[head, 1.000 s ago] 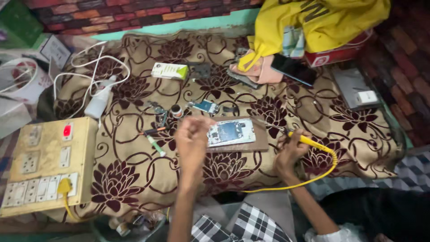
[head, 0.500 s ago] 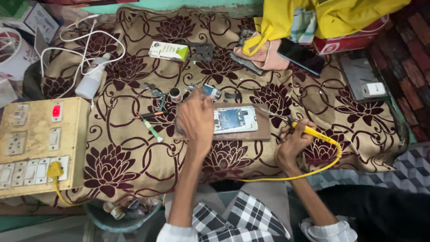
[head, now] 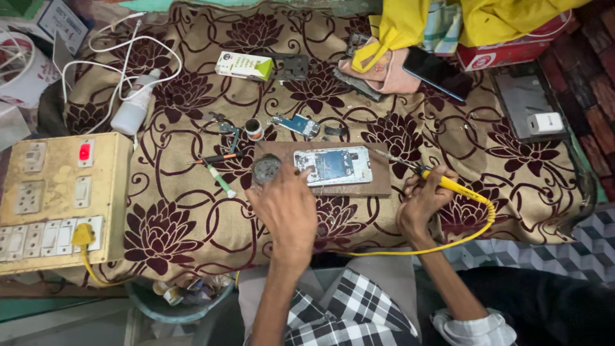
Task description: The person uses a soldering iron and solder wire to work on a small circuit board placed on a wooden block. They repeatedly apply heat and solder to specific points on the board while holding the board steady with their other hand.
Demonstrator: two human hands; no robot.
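In the head view, the left hand point(head: 288, 211) now lies lower than half a second ago: then it covered the left end of the opened phone point(head: 333, 166), now its fingers point(head: 300, 174) touch only the near left corner, loosely curved, and hold nothing that I can see. So the circuit board of the phone is uncovered again, and this looks like steadying of the phone for work on it. The phone lies flat on a brown board point(head: 378, 186), in the middle of the table point(head: 192, 218) with the flowered cloth.

The right hand point(head: 423, 202) is closed around the yellow soldering iron point(head: 448, 184), as it was before. The metal tip points to the right end of the phone and is near it, but I cannot tell if it touches. The yellow cable point(head: 474, 234) runs around the right hand to the near edge of the table.

A round tin point(head: 266, 168) stands just beside the left fingers, on the corner of the board. A small screwdriver point(head: 218, 179) lies left of it. The switch board point(head: 57, 198) is well apart on the left. Right of the iron the cloth is free up to the table edge.
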